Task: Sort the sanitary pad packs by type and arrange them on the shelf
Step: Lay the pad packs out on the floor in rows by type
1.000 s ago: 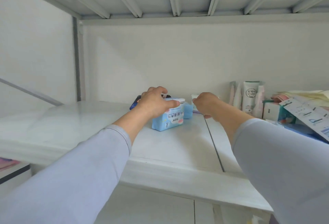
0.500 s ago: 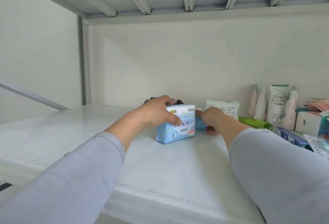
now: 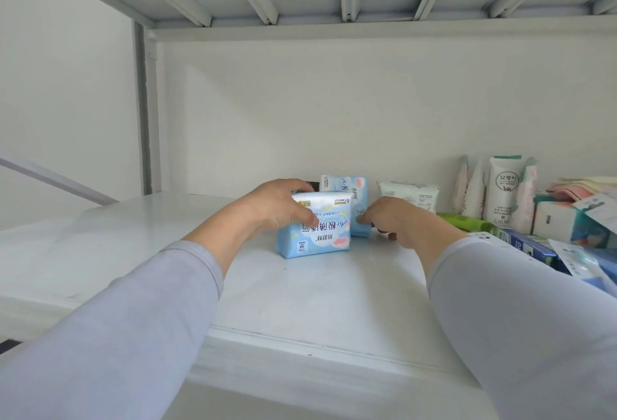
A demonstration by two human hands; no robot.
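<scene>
Two blue packs [image 3: 314,224] side by side on the white shelf [image 3: 300,292]; left hand [image 3: 270,207] curled over the front one, right hand [image 3: 390,219] pinching the back one [image 3: 359,192]. Best kept upright, edges lined up.

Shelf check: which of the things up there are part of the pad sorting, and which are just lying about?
Job:
front blue pack, gripped by the left hand
rear blue pack, behind it
small blue pack, pinched by the right hand
white pack, probably pads too

Lying about:
tubes
green tube
dark blue box
folded cloths
</scene>
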